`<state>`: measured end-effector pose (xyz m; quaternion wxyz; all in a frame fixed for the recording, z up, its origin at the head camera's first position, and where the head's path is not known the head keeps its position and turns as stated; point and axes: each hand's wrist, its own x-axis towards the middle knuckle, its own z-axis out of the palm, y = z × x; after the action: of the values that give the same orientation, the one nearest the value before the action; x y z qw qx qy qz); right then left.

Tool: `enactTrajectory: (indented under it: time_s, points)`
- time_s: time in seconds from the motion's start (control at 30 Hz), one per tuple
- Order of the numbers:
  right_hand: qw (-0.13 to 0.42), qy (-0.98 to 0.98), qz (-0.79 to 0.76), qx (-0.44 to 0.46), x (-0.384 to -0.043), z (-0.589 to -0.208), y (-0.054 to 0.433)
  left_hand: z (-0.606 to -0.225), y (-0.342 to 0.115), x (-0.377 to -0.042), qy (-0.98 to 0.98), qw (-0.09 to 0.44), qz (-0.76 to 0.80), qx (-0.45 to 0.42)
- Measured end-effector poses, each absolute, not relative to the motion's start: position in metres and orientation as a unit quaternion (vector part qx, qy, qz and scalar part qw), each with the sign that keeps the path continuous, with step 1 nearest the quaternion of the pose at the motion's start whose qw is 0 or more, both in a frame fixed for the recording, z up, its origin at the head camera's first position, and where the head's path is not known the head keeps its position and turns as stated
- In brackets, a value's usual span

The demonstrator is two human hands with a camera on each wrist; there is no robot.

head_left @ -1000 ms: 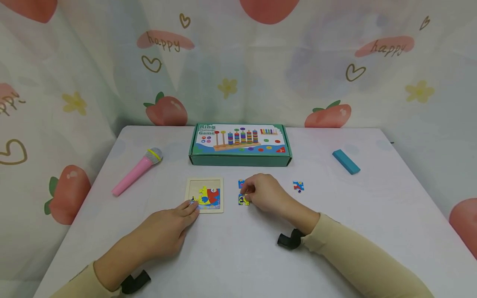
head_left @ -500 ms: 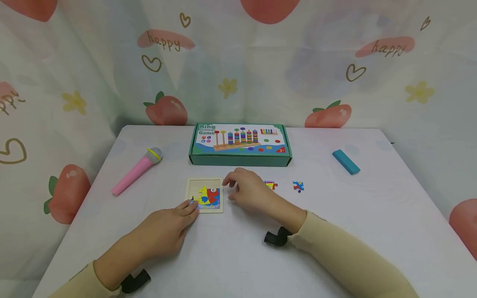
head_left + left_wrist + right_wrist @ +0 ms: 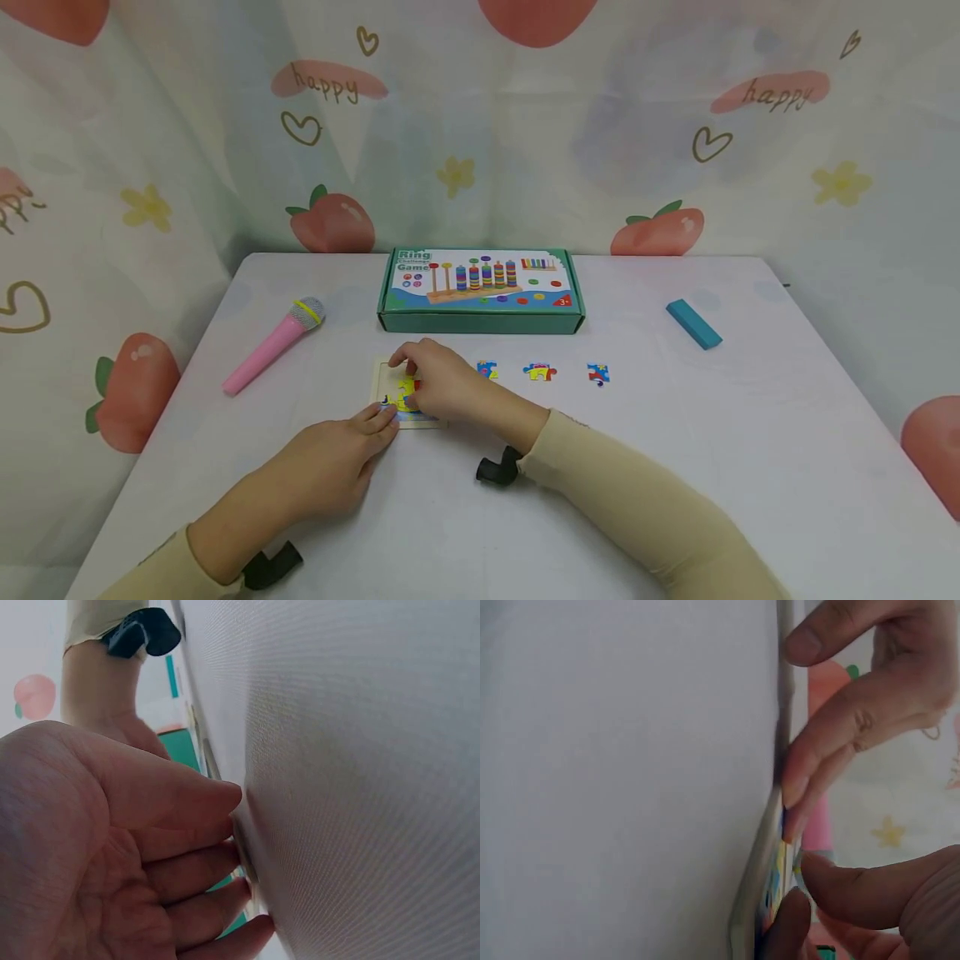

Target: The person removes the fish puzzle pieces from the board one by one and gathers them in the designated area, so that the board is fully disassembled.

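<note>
A small wooden puzzle board lies on the table with several coloured pieces fitted in its lower part. My left hand rests its fingertips on the board's near left corner, the fingers mostly straight. Over the board's right part is my right hand, hiding much of the picture. In the right wrist view its thumb and finger pinch a thin puzzle piece just above the board. Three loose puzzle pieces lie to the right: a blue one, a yellow and red one and a blue and red one.
Behind the board stands a green ring game box. A pink toy microphone lies at the left and a teal block at the right. A printed curtain hangs behind the white table.
My right hand has picked up the yellow and black puzzle piece from the table and carried it left over the board. My left hand has stayed at the board's corner.
</note>
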<state>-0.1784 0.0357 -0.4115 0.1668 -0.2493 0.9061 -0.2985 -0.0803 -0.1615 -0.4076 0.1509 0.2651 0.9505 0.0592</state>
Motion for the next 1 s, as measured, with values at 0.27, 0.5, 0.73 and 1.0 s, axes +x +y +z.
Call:
enactTrajectory:
  time_s: [0.27, 0.5, 0.73, 1.0]
  points:
    - [0.157, 0.924, -0.266, -0.228, -0.1733, -0.416, 0.0323, -0.4084, -0.162, -0.0808, 0.95, 0.151, 0.055, 0.269]
    - [0.156, 0.921, -0.271, -0.232, -0.1745, -0.4199, 0.0339, -0.4087, -0.1626, -0.0805, 0.95, 0.148, 0.057, 0.27]
    - [0.161, 0.921, -0.266, -0.237, -0.1773, -0.4214, 0.0335, -0.4083, -0.1612, -0.0806, 0.95, 0.156, 0.058, 0.265]
    - [0.172, 0.914, -0.28, -0.236, -0.18, -0.4207, 0.0349, -0.404, -0.1594, -0.0796, 0.949, 0.158, 0.055, 0.266]
